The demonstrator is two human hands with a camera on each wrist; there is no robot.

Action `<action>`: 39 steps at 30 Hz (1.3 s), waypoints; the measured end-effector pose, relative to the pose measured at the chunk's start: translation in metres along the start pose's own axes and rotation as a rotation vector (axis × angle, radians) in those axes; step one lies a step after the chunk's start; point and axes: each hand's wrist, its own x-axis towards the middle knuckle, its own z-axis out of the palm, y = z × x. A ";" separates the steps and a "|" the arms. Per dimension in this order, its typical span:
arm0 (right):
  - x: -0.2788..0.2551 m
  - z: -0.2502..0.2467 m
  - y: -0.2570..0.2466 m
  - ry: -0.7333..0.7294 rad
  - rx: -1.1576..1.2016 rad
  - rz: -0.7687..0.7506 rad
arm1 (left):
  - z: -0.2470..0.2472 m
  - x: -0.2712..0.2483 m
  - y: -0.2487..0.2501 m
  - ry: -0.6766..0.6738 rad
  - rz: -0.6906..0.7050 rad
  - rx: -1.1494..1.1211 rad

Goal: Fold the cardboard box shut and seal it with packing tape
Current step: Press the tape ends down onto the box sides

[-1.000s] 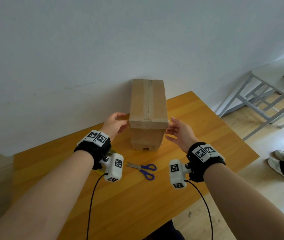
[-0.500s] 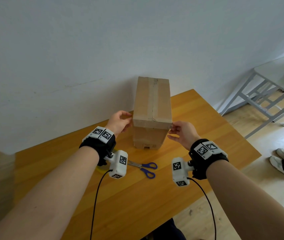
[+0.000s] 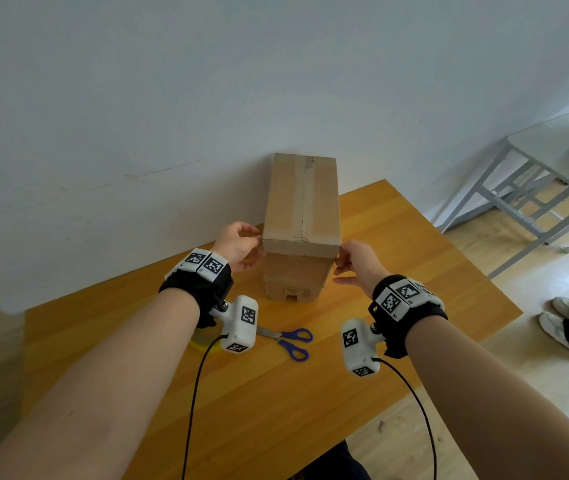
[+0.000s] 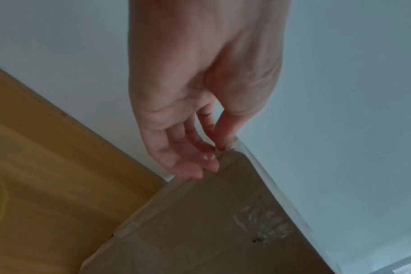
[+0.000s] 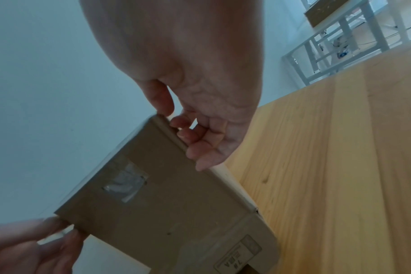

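Pinching the near top corners of the cardboard box (image 3: 302,216), one hand at each.

The left hand (image 3: 238,244) nips the left corner between thumb and fingertips (image 4: 219,143); the right hand (image 3: 357,263) does the same at the right corner, thumb on top and fingers (image 5: 188,136) curled under the edge. Between them the box stands upright on the wooden table (image 3: 397,271), close to the wall, its long top running straight away from the person with a taped seam along that axis. Both hands sit equally near; the scissors (image 3: 290,339) lie behind them, closer to the person.
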 end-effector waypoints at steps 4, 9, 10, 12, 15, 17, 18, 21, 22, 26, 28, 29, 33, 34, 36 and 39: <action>0.005 -0.001 0.007 0.024 -0.022 -0.031 | -0.004 0.001 0.003 0.036 -0.005 0.064; 0.008 -0.012 0.016 0.050 -0.034 -0.133 | -0.008 0.000 -0.004 0.146 0.105 0.260; 0.007 -0.015 0.017 0.059 -0.049 -0.169 | -0.009 -0.001 -0.005 0.185 0.148 0.279; 0.006 -0.021 0.018 0.101 -0.070 -0.247 | -0.012 -0.006 -0.003 0.216 0.245 0.290; 0.004 -0.027 0.017 0.138 -0.114 -0.391 | -0.012 -0.018 0.004 0.158 0.448 0.391; 0.002 -0.029 0.014 0.138 -0.185 -0.503 | -0.010 -0.024 0.010 0.051 0.529 0.439; 0.001 -0.030 0.012 0.124 -0.228 -0.548 | -0.009 -0.024 0.011 0.002 0.548 0.466; 0.001 -0.030 0.005 0.074 -0.387 -0.626 | -0.007 -0.020 0.012 -0.077 0.549 0.563; 0.001 -0.030 0.004 0.061 -0.441 -0.641 | -0.007 -0.019 0.011 -0.088 0.548 0.584; 0.003 -0.032 0.006 0.022 -0.573 -0.659 | -0.009 -0.017 0.010 -0.075 0.560 0.670; 0.005 -0.033 0.008 0.019 -0.570 -0.663 | -0.009 -0.017 0.009 -0.065 0.573 0.699; 0.007 -0.033 0.010 0.024 -0.563 -0.665 | -0.009 -0.018 0.008 -0.061 0.576 0.706; 0.011 -0.033 0.016 0.037 -0.558 -0.688 | -0.006 -0.018 0.005 -0.035 0.602 0.702; 0.013 -0.033 0.017 0.045 -0.563 -0.692 | -0.006 -0.018 0.004 -0.030 0.610 0.701; 0.015 -0.032 0.019 0.064 -0.561 -0.698 | -0.006 -0.017 0.001 -0.027 0.613 0.688; 0.015 -0.030 0.022 0.089 -0.543 -0.714 | -0.005 -0.015 -0.001 -0.013 0.620 0.679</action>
